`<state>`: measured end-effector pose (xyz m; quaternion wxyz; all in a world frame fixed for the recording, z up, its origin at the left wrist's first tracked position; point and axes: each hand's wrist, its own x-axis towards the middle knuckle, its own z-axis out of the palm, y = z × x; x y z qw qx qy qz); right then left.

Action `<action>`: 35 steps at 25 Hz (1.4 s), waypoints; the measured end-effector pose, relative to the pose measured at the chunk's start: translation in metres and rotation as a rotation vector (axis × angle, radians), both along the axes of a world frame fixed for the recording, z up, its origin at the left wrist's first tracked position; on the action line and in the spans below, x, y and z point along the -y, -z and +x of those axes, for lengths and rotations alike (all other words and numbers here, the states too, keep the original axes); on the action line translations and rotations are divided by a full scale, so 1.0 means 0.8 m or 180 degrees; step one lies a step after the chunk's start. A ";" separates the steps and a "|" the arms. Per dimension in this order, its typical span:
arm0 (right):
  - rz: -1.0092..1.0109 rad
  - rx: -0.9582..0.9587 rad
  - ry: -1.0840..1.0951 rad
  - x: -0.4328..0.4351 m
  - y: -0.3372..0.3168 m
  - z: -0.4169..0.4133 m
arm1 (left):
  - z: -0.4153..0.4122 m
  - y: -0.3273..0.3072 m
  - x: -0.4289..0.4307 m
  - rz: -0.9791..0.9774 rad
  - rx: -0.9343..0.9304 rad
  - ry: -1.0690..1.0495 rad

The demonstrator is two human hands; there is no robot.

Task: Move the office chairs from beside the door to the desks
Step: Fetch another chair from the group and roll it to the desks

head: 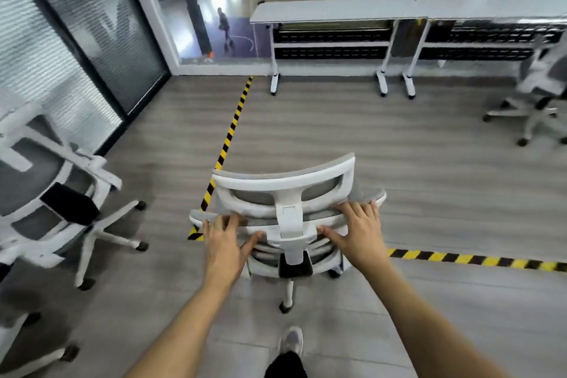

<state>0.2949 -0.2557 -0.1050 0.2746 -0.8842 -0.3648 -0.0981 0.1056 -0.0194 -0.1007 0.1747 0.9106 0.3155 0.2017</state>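
A white office chair (283,190) with grey mesh and a headrest stands right in front of me, its back toward me. My left hand (225,247) grips the top edge of its backrest left of the headrest post. On the right side of that edge, my right hand (357,232) holds on too. Two white desks (334,11) stand side by side along the far glass wall. Another white office chair (46,193) stands at my left beside the glass door (92,24). A third chair (540,86) sits at the far right near the right desk.
Yellow-and-black floor tape (228,138) runs from the far wall toward me, then turns right (478,259) across the floor. Open wooden floor lies between the chair and the desks. Part of a further chair base (33,344) shows at the bottom left. My shoe (291,339) is below the chair.
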 end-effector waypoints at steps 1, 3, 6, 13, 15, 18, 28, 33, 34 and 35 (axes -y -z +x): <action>0.0046 -0.0014 0.0098 0.012 0.000 0.031 | 0.040 0.001 0.004 0.0027 0.0005 0.0112; 0.0065 -0.0060 0.0273 0.031 -0.004 0.088 | 0.114 -0.001 0.011 0.0070 0.0013 0.0323; 0.0059 -0.0143 0.0525 0.060 -0.008 0.178 | 0.231 0.000 0.026 0.0014 0.0138 0.0625; 0.0169 -0.0324 0.1262 0.112 -0.016 0.371 | 0.500 -0.006 0.058 -0.0079 0.0009 0.1232; 0.0347 -0.0454 0.1451 0.125 -0.017 0.420 | 0.573 -0.011 0.067 -0.0067 -0.0129 0.1405; 0.0509 -0.0592 0.1598 0.151 -0.009 0.502 | 0.678 -0.014 0.085 0.0082 -0.0149 0.1652; 0.0790 -0.0569 0.1747 0.253 -0.010 0.848 | 1.039 -0.014 0.180 0.0328 0.0009 0.1919; 0.0593 -0.0736 0.1683 0.299 -0.025 1.050 | 1.225 -0.025 0.225 0.0083 -0.0110 0.1790; 0.0529 -0.0783 0.1658 0.305 -0.026 1.087 | 1.256 -0.024 0.231 0.0027 -0.0111 0.1761; 0.0453 -0.0781 0.1613 0.310 -0.029 1.122 | 1.288 -0.024 0.237 0.0055 -0.0092 0.1739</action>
